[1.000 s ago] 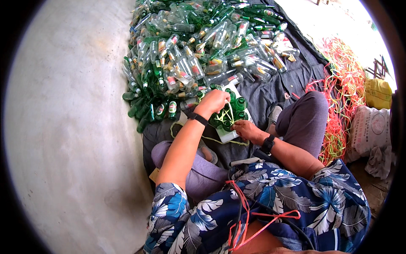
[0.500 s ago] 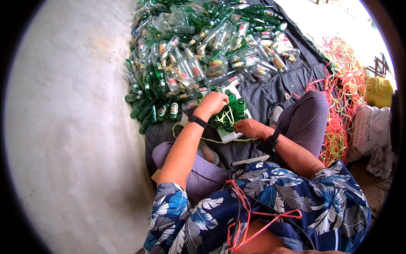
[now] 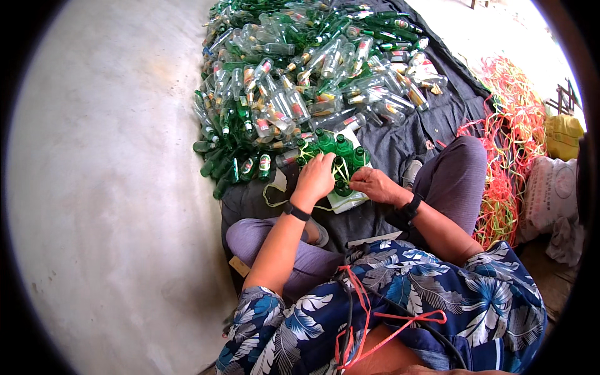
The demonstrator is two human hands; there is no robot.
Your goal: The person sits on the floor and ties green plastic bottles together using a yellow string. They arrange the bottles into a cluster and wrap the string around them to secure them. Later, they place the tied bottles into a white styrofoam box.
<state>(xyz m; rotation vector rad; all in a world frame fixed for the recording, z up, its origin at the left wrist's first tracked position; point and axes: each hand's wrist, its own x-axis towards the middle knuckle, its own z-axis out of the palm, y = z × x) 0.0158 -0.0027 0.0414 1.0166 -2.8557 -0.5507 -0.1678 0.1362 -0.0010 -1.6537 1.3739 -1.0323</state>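
Note:
A group of green glass bottles [image 3: 344,147] stands upright and close together on a white board [image 3: 350,201] in front of me. Yellow-green plastic strap [image 3: 339,170] crosses between their necks, and a loose length of it curls out to the left on the dark sheet. My left hand [image 3: 315,180] is against the near left side of the group, fingers bent inward; what they grip is hidden. At the near right, my right hand [image 3: 378,186] pinches the strap beside a bottle neck, thumb and fingers together.
A large heap of green and clear bottles [image 3: 281,81] lies beyond the group on a dark sheet [image 3: 447,115]. Tangled pink and yellow-green straps [image 3: 509,150] pile up on the right, beside a yellow bag [image 3: 562,136] and a white sack [image 3: 550,190]. Pale floor [image 3: 119,187] spreads to the left.
My left hand has come down toward me, from over the bottle tops to the near left side of the group. My right hand stays almost in place. The view has shifted slightly.

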